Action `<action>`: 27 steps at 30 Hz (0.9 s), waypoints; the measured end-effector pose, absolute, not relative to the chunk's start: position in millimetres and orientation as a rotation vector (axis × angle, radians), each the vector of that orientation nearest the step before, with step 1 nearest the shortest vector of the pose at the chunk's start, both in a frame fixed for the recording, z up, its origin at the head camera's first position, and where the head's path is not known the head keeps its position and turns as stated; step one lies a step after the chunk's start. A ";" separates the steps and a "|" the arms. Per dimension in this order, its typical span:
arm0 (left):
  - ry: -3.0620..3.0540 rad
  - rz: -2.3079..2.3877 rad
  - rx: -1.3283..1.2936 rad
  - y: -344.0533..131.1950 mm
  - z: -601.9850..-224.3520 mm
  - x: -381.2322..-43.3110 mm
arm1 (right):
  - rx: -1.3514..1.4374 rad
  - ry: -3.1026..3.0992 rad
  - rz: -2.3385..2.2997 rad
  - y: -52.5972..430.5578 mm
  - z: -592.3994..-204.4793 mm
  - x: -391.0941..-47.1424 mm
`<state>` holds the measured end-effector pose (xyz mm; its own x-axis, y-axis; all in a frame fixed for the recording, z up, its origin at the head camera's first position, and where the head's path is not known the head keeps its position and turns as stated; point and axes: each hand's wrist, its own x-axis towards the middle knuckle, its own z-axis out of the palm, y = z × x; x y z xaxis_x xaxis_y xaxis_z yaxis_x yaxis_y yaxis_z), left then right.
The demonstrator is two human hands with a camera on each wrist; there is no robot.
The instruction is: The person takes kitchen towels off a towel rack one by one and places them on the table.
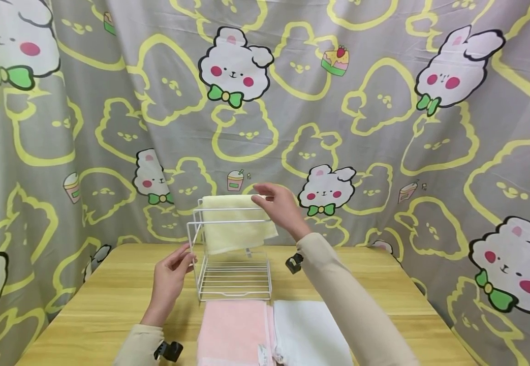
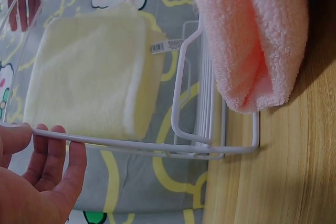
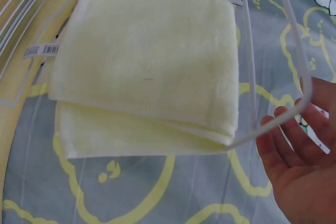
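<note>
A pale yellow towel hangs folded over an upper rail of the white wire rack, its white tag showing below. My left hand pinches the rack's left upright between thumb and fingers; the left wrist view shows the fingertips on the wire. By the towel's upper right corner is my right hand, its fingers extended and loosely bent. In the right wrist view these fingers overlap the rail's bent end, apart from the yellow towel.
A folded pink towel and a folded white towel lie side by side on the wooden table, just in front of the rack. Behind the table hangs a grey curtain with cartoon bunnies.
</note>
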<state>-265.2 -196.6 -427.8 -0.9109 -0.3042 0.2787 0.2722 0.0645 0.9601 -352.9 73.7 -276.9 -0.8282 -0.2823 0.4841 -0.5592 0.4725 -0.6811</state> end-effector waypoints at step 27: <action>-1.930 -1.914 0.040 -197.1 -427.7 -266.5 | 0.668 -2.594 1.072 42.3 -277.6 -382.9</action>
<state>-266.5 -197.1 -427.7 -0.9115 -0.3090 0.2715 0.2690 0.0518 0.9618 -382.9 42.3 -277.6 -0.8618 -0.3156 0.3971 -0.5038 0.6230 -0.5984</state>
